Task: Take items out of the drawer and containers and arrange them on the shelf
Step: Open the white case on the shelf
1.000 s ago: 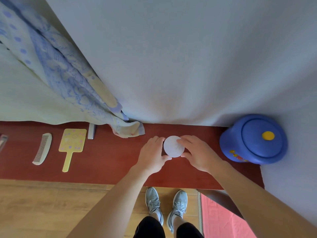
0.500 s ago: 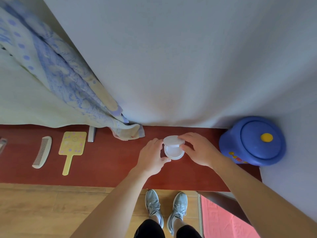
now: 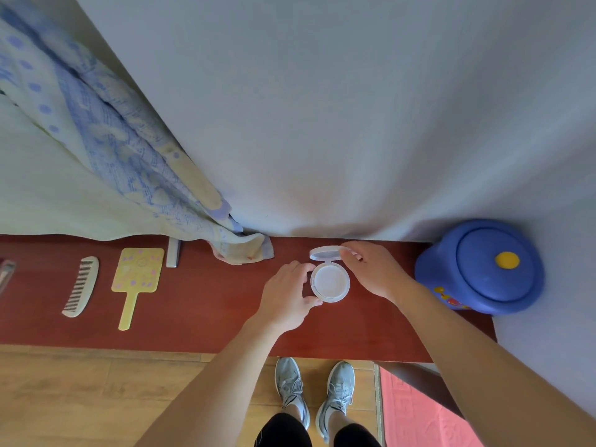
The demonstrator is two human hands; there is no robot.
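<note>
Red-brown shelf (image 3: 200, 304) against a pale wall; comb (image 3: 80, 287), yellow hand mirror (image 3: 137, 279) and a curtain hem (image 3: 242, 250) to the left, blue lidded container (image 3: 480, 269) at the right end. White compact (image 3: 330, 281) sits on the shelf between my hands, open. My left hand (image 3: 287, 298) pinches its base at the left rim, thumb and fingers curled round it. My right hand (image 3: 375, 269) holds the hinged lid (image 3: 324, 253) by its edge, fingertips pressed together on it. Risks, as I judge them: lid pushed past its hinge stop could strain or snap; releasing the base could let the compact skid toward the shelf's front edge; contents unclear, possibly powder, liable to spill if tipped.
</note>
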